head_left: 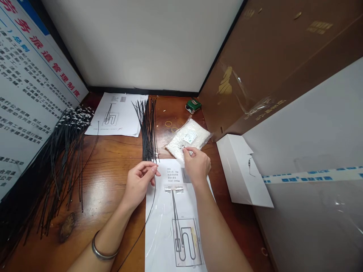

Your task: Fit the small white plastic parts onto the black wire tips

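Note:
My left hand (140, 181) pinches a thin black wire (147, 215) that trails down toward me over the wooden table (113, 166). My right hand (197, 164) reaches into a clear bag of small white parts (188, 138), fingertips pinched at its opening on something too small to name. Both hands hover over a laminated diagram sheet (174, 223) showing a looped wire layout. A bundle of loose black wires (149, 128) lies just beyond my left hand.
A large pile of black wires with white tips (61, 151) lies at the left by a printed poster (25, 83). Another diagram sheet (117, 113) sits at the back. A green object (193, 105), brown cardboard box (272, 64) and white box (241, 170) stand at the right.

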Demonstrator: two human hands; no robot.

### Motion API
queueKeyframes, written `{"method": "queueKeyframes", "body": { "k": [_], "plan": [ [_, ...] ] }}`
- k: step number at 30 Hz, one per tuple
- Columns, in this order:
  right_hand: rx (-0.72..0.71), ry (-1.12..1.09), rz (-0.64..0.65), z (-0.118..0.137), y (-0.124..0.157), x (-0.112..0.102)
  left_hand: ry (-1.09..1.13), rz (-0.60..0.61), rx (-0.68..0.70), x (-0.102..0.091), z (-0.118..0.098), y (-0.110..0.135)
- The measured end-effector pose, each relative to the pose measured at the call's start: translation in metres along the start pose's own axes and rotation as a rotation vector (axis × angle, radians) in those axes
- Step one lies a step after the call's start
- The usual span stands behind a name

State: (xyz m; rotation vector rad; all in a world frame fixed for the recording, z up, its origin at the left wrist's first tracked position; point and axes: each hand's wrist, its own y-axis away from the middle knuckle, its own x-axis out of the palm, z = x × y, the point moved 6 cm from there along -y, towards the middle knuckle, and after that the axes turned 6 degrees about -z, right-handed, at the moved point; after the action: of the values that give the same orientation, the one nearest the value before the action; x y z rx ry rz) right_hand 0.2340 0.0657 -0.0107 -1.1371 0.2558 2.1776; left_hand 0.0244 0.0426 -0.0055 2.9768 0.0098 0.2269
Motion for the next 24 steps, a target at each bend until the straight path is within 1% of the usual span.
{"method": "queueKeyframes", "body": {
  "k": [4, 7, 12, 14, 16, 17, 19, 22, 24],
  "plan": [
    [-0.039, -0.054, -0.026, 0.002, 0.001, 0.0, 0.056, -0.028, 0.044, -0.007, 0.0, -0.002],
    [-0.068, -0.111, -0.072, 0.002, 0.001, -0.001, 0.122, -0.006, 0.054, -0.009, 0.001, -0.003],
    [-0.183, -0.273, -0.194, 0.004, 0.002, -0.008, 0.183, 0.002, 0.045, -0.009, 0.002, -0.001],
    [-0.228, -0.339, -0.263, 0.007, 0.007, -0.013, 0.201, -0.016, 0.034, -0.01, 0.002, -0.002],
    [-0.272, -0.423, -0.293, 0.013, 0.015, -0.016, 0.217, -0.037, 0.017, -0.01, 0.003, -0.002],
    [-0.287, -0.48, -0.276, 0.017, 0.021, -0.016, 0.222, -0.046, 0.006, -0.01, 0.003, -0.002],
    [-0.285, -0.611, -0.18, 0.025, 0.034, -0.011, 0.217, -0.06, -0.023, -0.009, 0.004, -0.003],
    [-0.242, -0.78, 0.062, 0.039, 0.056, 0.003, 0.181, -0.055, -0.08, -0.008, 0.007, -0.004],
    [-0.243, -0.839, 0.183, 0.048, 0.068, 0.008, 0.164, -0.047, -0.098, -0.007, 0.007, -0.004]
  ]
}}
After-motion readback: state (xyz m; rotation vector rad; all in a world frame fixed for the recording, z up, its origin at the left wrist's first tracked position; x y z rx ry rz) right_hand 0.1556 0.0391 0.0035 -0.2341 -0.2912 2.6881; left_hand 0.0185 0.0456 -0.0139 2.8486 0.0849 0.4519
